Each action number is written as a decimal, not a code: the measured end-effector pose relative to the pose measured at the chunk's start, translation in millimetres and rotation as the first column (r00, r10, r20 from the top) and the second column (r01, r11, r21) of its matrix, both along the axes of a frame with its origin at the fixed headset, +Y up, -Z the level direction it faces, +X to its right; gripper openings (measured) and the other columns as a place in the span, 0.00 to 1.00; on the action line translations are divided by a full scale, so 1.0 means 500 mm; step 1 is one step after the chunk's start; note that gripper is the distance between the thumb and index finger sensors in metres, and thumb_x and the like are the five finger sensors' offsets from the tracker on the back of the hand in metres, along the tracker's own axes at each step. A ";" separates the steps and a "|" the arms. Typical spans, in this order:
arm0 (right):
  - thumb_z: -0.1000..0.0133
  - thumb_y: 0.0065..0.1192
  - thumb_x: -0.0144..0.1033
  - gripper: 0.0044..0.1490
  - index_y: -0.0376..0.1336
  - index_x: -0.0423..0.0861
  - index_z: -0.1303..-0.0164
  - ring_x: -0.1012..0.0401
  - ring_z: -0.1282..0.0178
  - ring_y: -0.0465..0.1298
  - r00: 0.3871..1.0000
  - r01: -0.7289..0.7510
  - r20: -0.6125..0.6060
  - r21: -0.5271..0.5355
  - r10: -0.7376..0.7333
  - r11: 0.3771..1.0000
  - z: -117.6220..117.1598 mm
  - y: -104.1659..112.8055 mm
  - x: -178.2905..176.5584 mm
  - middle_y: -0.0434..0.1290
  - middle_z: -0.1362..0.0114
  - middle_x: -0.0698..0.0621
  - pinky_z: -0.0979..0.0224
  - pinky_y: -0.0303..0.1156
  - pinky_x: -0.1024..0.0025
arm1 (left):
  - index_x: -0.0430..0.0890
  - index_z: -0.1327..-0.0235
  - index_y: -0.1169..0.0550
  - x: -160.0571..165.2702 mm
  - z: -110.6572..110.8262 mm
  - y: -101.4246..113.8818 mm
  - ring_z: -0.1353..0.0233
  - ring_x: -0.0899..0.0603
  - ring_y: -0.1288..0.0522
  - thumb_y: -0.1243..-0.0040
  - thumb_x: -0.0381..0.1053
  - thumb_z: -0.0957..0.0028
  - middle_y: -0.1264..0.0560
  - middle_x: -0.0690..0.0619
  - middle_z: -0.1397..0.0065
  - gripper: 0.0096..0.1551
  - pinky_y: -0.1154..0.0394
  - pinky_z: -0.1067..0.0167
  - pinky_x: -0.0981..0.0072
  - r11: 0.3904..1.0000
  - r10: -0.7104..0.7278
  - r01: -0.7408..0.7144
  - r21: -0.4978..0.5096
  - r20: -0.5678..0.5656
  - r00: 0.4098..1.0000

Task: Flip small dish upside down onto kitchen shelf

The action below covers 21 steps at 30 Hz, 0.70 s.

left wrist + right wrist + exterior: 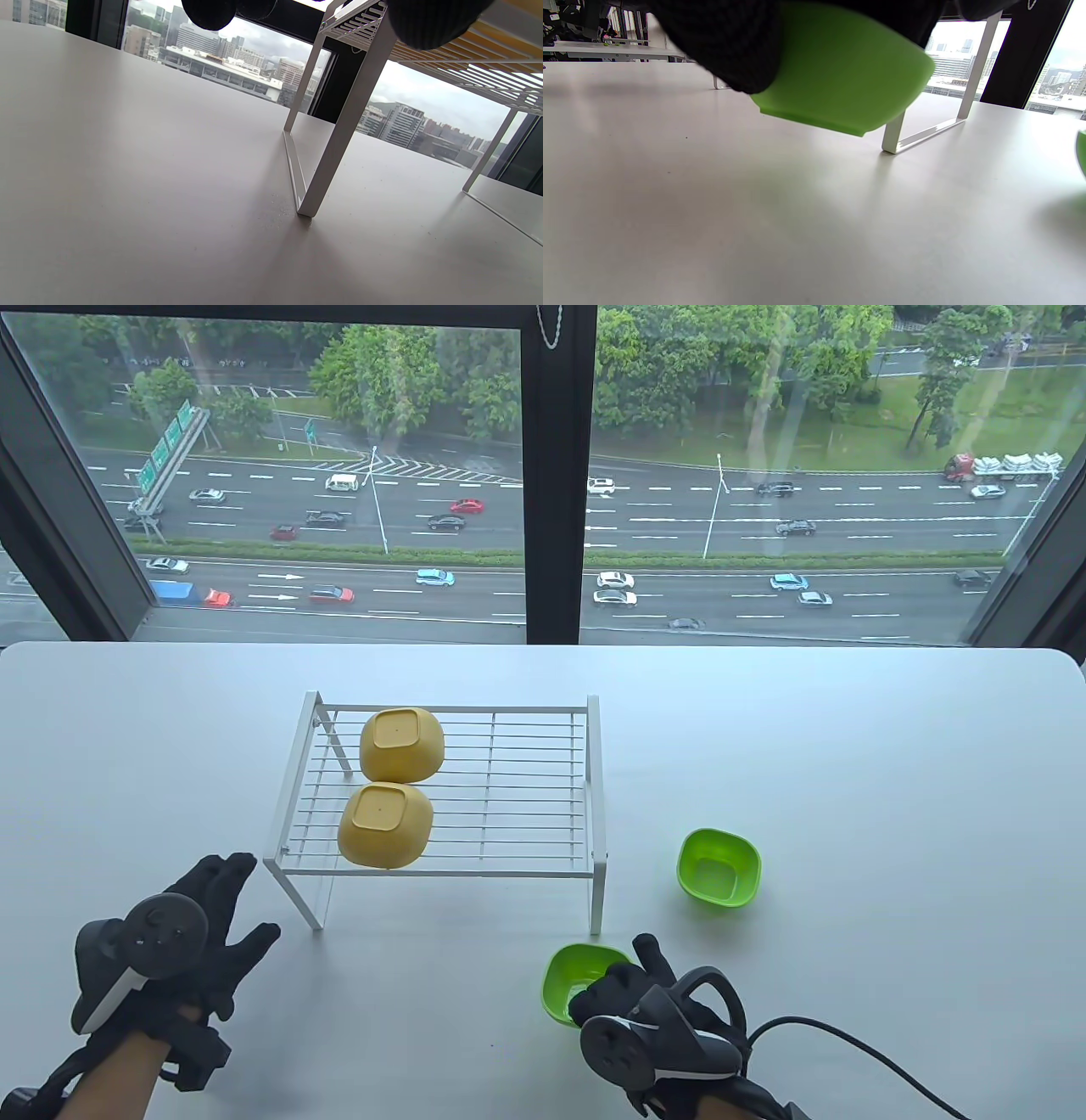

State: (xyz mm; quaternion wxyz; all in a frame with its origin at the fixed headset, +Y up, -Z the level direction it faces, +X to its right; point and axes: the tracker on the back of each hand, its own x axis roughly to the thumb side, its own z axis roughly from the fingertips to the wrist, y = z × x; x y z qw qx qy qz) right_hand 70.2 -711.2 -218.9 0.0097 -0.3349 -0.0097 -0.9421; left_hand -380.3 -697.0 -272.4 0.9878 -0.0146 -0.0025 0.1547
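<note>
Right hand [645,1027] gripping green dish [840,72] off white table [848,772], left hand [170,950] spread empty, window [339,475] behind

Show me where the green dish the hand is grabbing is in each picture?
Table view: the held green dish sits low, right of centre, gripped by the right hand.
Left wrist view: not in it.
Right wrist view: top centre, lifted clear of the table.
Shared landmark: the white wire shelf.
</note>
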 end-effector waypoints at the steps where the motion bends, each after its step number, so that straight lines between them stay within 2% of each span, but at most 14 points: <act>1: 0.49 0.75 0.44 0.27 0.67 0.51 0.41 0.47 0.29 0.75 1.000 0.013 0.000 0.005 -0.013 1.000 0.001 0.003 0.001 0.79 0.35 0.48 0.21 0.54 0.34 | 0.59 0.21 0.46 0.000 0.000 0.000 0.17 0.34 0.42 0.43 0.69 0.55 0.48 0.46 0.13 0.49 0.45 0.23 0.26 1.000 0.001 -0.001 0.001 0.000 1.000; 7: 0.47 0.71 0.41 0.28 0.65 0.51 0.37 0.47 0.27 0.72 0.997 0.071 -0.011 0.031 -0.071 0.997 0.010 0.013 0.007 0.76 0.35 0.48 0.21 0.55 0.33 | 0.59 0.21 0.46 0.003 0.000 -0.003 0.17 0.34 0.42 0.43 0.67 0.54 0.48 0.47 0.13 0.48 0.45 0.23 0.26 1.000 -0.009 0.009 -0.007 0.005 1.000; 12: 0.47 0.70 0.40 0.29 0.65 0.51 0.35 0.47 0.26 0.71 0.988 0.155 -0.019 0.097 -0.154 0.983 0.015 0.032 0.019 0.76 0.36 0.47 0.22 0.57 0.33 | 0.59 0.21 0.46 0.002 0.001 -0.001 0.17 0.34 0.42 0.43 0.67 0.54 0.48 0.47 0.13 0.48 0.44 0.23 0.26 1.000 -0.006 0.006 -0.002 0.003 1.000; 17: 0.47 0.69 0.39 0.29 0.65 0.49 0.35 0.47 0.27 0.72 0.962 0.274 -0.043 0.098 -0.271 0.957 0.019 0.046 0.034 0.77 0.37 0.46 0.24 0.65 0.36 | 0.59 0.21 0.46 0.003 0.001 -0.002 0.17 0.34 0.42 0.43 0.67 0.54 0.48 0.47 0.13 0.48 0.44 0.23 0.26 1.000 -0.008 0.008 -0.007 0.005 1.000; 21: 0.46 0.68 0.39 0.29 0.65 0.49 0.34 0.47 0.27 0.72 0.956 0.294 -0.045 0.113 -0.291 0.949 0.021 0.053 0.038 0.76 0.36 0.46 0.25 0.66 0.36 | 0.59 0.21 0.46 0.004 0.002 -0.003 0.17 0.34 0.42 0.43 0.67 0.54 0.48 0.46 0.13 0.48 0.44 0.23 0.26 1.000 -0.007 0.007 -0.006 0.007 1.000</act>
